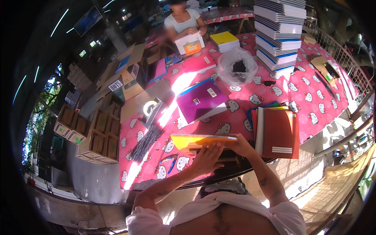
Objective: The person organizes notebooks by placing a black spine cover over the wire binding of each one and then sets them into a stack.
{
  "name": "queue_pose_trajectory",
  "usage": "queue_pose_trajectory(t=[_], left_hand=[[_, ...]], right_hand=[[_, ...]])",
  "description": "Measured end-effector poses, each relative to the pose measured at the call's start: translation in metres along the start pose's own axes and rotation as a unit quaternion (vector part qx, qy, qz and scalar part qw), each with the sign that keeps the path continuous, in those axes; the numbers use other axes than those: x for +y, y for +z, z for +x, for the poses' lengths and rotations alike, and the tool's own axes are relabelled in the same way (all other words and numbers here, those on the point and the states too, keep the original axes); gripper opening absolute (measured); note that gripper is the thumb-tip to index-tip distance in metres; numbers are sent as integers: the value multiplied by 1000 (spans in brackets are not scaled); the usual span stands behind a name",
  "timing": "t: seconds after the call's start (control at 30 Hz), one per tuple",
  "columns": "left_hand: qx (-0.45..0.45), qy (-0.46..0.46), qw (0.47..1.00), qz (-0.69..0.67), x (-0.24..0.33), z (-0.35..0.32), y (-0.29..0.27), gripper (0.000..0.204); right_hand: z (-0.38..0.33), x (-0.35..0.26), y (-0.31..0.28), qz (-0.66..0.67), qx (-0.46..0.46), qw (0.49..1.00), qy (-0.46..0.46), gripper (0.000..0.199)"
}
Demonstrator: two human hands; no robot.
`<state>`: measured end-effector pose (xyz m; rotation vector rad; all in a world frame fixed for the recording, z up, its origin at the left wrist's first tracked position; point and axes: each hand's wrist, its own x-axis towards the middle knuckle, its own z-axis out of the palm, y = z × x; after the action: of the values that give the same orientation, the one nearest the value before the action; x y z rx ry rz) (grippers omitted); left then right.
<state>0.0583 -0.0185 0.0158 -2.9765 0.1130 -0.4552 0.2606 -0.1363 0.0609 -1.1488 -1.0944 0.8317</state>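
A spiral notebook with a yellow-orange cover (pixel 190 141) is tilted up at the near edge of the table, its coiled edge uppermost. My right hand (pixel 239 145) grips its right end. Fingers stretched, my left hand (pixel 207 157) lies flat against its near side, over a dark brown object that my hands partly hide. To the left are a pile of black spiral coils (pixel 147 144) and a blue-handled hand tool (pixel 171 165). Right of my right hand is a pile of spiral notebooks with a brown-red cover (pixel 279 131) on top.
Purple covers (pixel 199 100) lie mid-table, near a tape dispenser (pixel 152 109). Beyond stand a clear plastic bag (pixel 237 68), a yellow-topped stack (pixel 225 41) and a tall notebook stack (pixel 279 39). Cardboard boxes (pixel 131 80) line the left. Across the table, a person (pixel 183 23) holds a white sheet.
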Motion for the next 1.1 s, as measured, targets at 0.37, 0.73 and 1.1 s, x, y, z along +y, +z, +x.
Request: queue_pose_trajectory(t=[0.37, 0.73, 1.1], left_hand=[[217, -105, 968, 71, -26, 75, -36, 86], [84, -43, 994, -46, 5, 68, -34, 85], [323, -321, 875, -166, -10, -11, -67, 50]], right_hand=[[-4, -4, -5, -72, 28, 996, 47, 29], [-1, 1, -5, -55, 5, 998, 43, 29], [-55, 5, 5, -239, 146, 949, 145, 46]])
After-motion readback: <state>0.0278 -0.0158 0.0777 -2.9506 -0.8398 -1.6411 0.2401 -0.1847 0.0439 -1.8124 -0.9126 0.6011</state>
